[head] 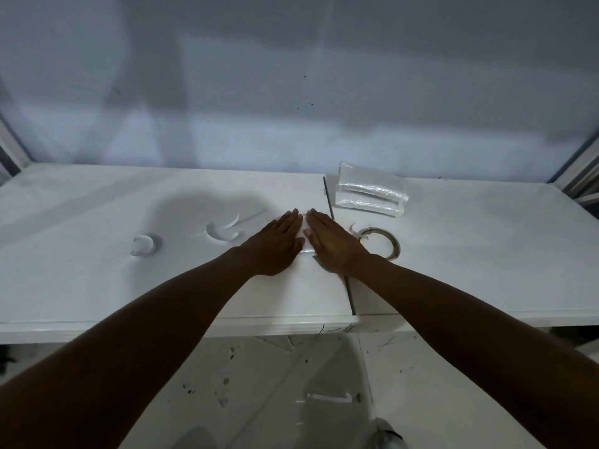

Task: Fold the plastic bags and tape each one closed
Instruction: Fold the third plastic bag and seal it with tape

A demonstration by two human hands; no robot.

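Note:
A clear plastic bag (306, 247) lies flat on the white table (97, 286), mostly hidden under both hands. My left hand (275, 244) presses on its left side with straight fingers. My right hand (330, 243) lies flat on its right side, fingers straight and pointing away from me. A roll of clear tape (379, 243) rests on the table just right of my right hand. A stack of folded plastic bags (371, 192) sits behind the tape, near the wall.
A dark seam (350, 293) between two table tops runs under my right wrist. Curved white pieces (223, 230) (142, 246) lie to the left of my hands. The wall stands close behind the table. Tiled floor shows below the front edge.

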